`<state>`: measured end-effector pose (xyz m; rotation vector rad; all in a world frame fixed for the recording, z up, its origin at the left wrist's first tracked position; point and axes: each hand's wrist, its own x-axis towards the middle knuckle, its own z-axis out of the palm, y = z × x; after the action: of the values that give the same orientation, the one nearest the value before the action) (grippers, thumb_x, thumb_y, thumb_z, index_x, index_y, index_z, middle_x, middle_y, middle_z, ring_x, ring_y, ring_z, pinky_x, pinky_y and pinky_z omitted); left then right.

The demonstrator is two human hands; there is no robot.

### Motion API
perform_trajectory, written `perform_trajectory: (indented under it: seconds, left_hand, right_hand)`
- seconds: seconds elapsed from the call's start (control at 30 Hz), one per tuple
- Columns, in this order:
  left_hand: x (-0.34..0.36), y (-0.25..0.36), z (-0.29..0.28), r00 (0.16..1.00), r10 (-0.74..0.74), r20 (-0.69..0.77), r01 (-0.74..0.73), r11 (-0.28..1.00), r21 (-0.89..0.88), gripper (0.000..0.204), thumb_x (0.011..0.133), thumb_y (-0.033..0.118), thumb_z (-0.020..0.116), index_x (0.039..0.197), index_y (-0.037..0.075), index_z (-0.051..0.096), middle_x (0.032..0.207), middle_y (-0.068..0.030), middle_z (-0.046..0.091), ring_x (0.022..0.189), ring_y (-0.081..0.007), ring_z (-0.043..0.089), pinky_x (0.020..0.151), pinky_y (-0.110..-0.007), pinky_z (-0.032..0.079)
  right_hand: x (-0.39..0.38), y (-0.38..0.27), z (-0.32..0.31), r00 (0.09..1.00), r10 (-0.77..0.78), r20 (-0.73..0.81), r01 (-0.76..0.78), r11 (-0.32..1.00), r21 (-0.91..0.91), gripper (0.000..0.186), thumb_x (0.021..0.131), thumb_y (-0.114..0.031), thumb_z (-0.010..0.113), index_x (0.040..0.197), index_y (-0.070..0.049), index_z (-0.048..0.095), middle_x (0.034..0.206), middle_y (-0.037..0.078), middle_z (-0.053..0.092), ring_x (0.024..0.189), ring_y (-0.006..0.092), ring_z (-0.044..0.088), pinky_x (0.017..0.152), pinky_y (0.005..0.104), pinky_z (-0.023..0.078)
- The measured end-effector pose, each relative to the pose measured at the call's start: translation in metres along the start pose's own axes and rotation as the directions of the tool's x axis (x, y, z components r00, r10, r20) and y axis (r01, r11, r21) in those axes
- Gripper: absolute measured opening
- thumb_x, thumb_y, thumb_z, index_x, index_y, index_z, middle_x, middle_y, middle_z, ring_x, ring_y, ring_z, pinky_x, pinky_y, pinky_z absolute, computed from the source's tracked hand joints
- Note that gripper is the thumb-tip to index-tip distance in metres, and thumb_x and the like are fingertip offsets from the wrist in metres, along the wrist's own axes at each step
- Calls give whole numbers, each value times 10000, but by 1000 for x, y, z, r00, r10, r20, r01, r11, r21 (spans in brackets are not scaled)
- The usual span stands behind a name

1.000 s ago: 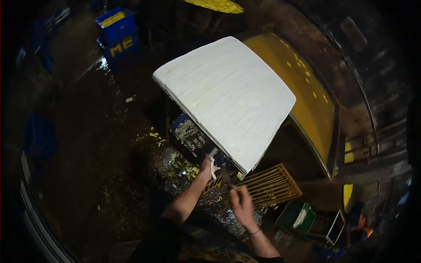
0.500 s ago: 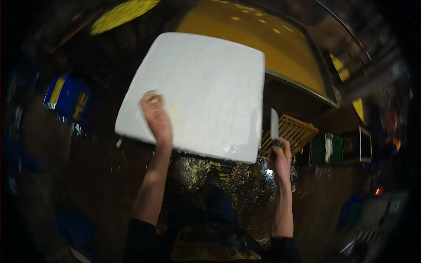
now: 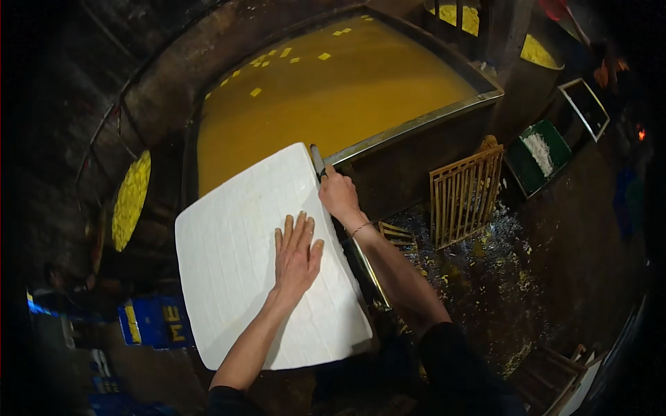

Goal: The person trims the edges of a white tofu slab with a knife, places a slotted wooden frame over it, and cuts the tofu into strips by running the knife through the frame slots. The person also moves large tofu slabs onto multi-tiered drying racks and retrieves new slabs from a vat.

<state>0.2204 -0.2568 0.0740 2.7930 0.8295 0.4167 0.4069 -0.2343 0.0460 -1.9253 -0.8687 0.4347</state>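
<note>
A large, square white slab [image 3: 232, 243], by its look a block of tofu, lies in front of me with faint lines across its top. My left hand [image 3: 295, 260] rests flat on it, right of the middle, fingers stretched out and slightly apart. At the slab's far right corner, my right hand [image 3: 340, 195] grips a knife [image 3: 317, 159] by its dark handle. The blade points away from me, along or against the slab's right edge; whether it cuts in I cannot tell.
Beyond the slab stands a wide metal-rimmed vat [image 3: 423, 119] of yellow-brown liquid with small yellow squares floating. A wooden slatted rack [image 3: 466, 197] and a green crate [image 3: 517, 163] are at the right. A round tray of yellow pieces [image 3: 132, 201] and a blue box [image 3: 163, 322] lie left.
The view has turned, bringing more of the vat in. My left hand, half curled before, now lies flat on the slab. My right hand has brought the knife to the slab's far right corner.
</note>
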Motion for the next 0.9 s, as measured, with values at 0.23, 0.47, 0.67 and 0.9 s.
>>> perform_trajectory:
  seconds: [0.23, 0.47, 0.67, 0.9]
  left_hand:
    - [127, -56, 6, 982, -30, -185, 4, 990, -141, 385, 962, 117, 482, 1306, -54, 498, 1387, -261, 453, 1311, -413, 403, 1107, -441, 327]
    - [229, -81, 9, 993, 106, -44, -110, 986, -122, 372, 972, 148, 456, 1285, -44, 513, 1393, -228, 452, 1264, -419, 434, 1074, -438, 360]
    - [270, -52, -12, 788, 103, 607, -254, 952, 169, 363, 824, 331, 611, 857, -19, 704, 807, -257, 659, 853, -427, 632, 788, -484, 501]
    - [243, -24, -7, 574, 215, 790, -413, 909, 52, 270, 681, 239, 670, 724, -25, 635, 740, -242, 633, 738, -413, 608, 675, -474, 487]
  right_hand:
    - [17, -18, 19, 1000, 1, -9, 0, 1000, 28, 260, 908, -137, 486, 1123, 9, 502, 815, 293, 653, 811, 485, 638, 728, 560, 513]
    - [23, -23, 21, 996, -86, -30, 84, 994, -63, 264, 892, -101, 480, 1098, 59, 518, 717, 300, 639, 688, 471, 651, 634, 556, 531]
    - [-9, -17, 0, 994, -104, 26, 105, 991, -79, 261, 844, -39, 478, 1078, 74, 501, 667, 294, 621, 644, 477, 637, 595, 556, 520]
    - [-101, -10, -44, 989, -83, 123, 88, 996, -34, 267, 847, -32, 515, 1096, 56, 475, 613, 255, 600, 580, 435, 627, 535, 526, 504]
